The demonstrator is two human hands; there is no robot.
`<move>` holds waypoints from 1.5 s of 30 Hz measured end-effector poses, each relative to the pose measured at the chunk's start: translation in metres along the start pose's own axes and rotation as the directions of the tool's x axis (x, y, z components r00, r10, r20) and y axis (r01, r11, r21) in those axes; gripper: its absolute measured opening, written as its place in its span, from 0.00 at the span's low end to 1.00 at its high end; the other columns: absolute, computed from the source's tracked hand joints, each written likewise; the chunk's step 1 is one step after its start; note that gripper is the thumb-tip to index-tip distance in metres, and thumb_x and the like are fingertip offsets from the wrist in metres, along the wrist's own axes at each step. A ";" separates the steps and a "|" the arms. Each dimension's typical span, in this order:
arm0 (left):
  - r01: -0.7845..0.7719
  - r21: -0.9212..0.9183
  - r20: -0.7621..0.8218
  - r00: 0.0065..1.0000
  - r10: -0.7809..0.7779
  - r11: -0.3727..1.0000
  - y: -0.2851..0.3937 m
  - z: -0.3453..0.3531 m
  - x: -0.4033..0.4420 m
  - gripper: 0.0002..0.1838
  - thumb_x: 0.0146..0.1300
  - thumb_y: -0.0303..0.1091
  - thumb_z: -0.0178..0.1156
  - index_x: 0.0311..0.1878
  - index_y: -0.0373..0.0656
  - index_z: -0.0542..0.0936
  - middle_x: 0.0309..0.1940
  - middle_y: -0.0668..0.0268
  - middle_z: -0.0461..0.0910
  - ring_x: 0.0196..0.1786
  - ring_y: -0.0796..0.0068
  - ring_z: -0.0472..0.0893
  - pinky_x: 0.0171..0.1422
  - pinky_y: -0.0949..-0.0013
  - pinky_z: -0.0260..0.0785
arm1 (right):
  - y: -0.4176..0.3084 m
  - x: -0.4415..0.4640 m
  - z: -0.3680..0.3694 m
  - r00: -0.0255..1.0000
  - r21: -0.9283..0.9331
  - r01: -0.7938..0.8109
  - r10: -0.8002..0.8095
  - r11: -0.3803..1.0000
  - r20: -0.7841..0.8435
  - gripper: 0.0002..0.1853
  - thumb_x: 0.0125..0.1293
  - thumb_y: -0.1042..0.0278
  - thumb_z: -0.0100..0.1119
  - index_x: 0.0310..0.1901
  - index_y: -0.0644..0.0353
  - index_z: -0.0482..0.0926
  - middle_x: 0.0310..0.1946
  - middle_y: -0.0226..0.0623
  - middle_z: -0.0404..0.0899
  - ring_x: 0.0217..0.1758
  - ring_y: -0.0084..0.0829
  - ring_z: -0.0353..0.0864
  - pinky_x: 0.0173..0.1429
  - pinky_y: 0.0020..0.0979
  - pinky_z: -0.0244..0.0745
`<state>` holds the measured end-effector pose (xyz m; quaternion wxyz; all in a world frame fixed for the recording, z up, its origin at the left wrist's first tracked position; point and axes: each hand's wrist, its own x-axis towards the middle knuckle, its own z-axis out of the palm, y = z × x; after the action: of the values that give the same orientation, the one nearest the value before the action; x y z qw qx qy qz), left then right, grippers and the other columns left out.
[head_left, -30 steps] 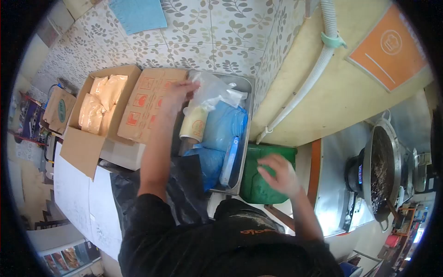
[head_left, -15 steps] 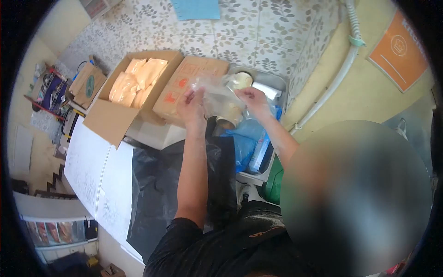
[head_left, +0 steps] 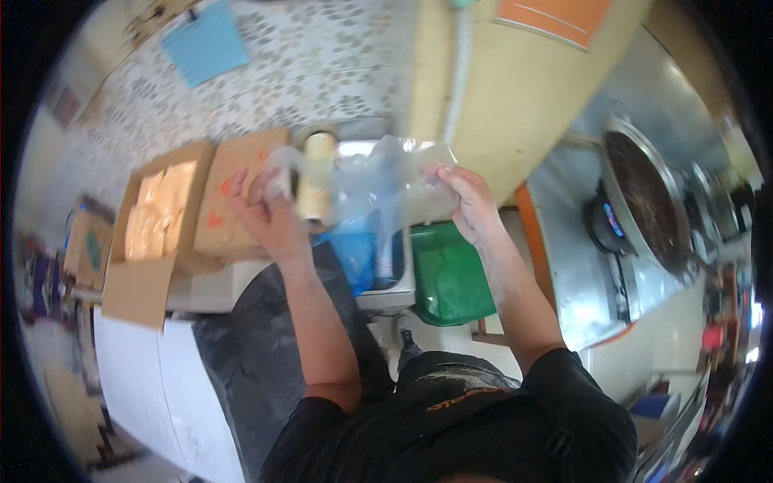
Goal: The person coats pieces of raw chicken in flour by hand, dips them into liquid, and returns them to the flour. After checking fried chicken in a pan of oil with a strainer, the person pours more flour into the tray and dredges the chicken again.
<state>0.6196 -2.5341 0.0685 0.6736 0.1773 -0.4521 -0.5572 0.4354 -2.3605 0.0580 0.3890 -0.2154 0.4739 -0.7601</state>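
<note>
the hands are now farther apart, so the clear plastic point(head_left: 412, 179) spreads above the tray point(head_left: 388, 302), near the roll point(head_left: 319, 171). the right hand point(head_left: 477, 205) pinches it between thumb and fingertip. the left hand point(head_left: 272, 221) has its fingers partly spread over the carton point(head_left: 229, 173), plastic at the fingertips (blur hides whether they grip it).

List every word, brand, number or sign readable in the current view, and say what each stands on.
None reads clearly.
Black shirt: orange lettering, too blurred.
Closed carton: red-orange print, blurred.
Box at far left: green oval label, too small.
Burner: lit blue display, unreadable.
Orange sign: cut off; no words legible.
</note>
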 end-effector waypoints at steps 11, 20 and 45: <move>0.186 0.111 0.993 -0.065 -0.100 0.976 0.096 0.183 -0.311 0.07 0.58 0.31 0.65 0.32 0.36 0.85 0.34 0.63 0.79 0.37 0.77 0.77 0.43 0.76 0.66 | -0.062 -0.359 -0.167 0.631 -0.261 0.167 -0.307 0.951 -0.712 0.09 0.64 0.63 0.65 0.33 0.60 0.82 0.27 0.28 0.80 0.29 0.16 0.75 0.33 0.21 0.68; 0.367 0.166 0.697 -0.701 0.155 0.915 0.237 0.149 -0.704 0.24 0.51 0.34 0.74 0.50 0.38 0.77 0.34 0.68 0.81 0.40 0.81 0.79 0.49 0.73 0.71 | 0.012 -0.766 -0.169 -0.057 -0.465 0.146 -0.461 0.873 -0.885 0.08 0.59 0.68 0.68 0.30 0.64 0.81 0.28 0.28 0.80 0.32 0.15 0.74 0.36 0.21 0.69; 0.452 0.380 0.431 -0.858 0.278 0.807 0.363 0.151 -1.093 0.16 0.53 0.40 0.73 0.34 0.38 0.80 0.30 0.66 0.81 0.35 0.79 0.78 0.41 0.74 0.70 | 0.008 -1.077 -0.261 -0.665 -0.309 0.150 -0.136 0.939 -0.735 0.07 0.63 0.70 0.63 0.33 0.65 0.84 0.23 0.29 0.79 0.27 0.18 0.76 0.33 0.23 0.73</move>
<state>0.7445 -1.3840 -0.0322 -0.4003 -0.5106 -0.5583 -0.5171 0.9081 -1.3622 -0.0244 -0.3967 0.5115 0.5018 -0.5737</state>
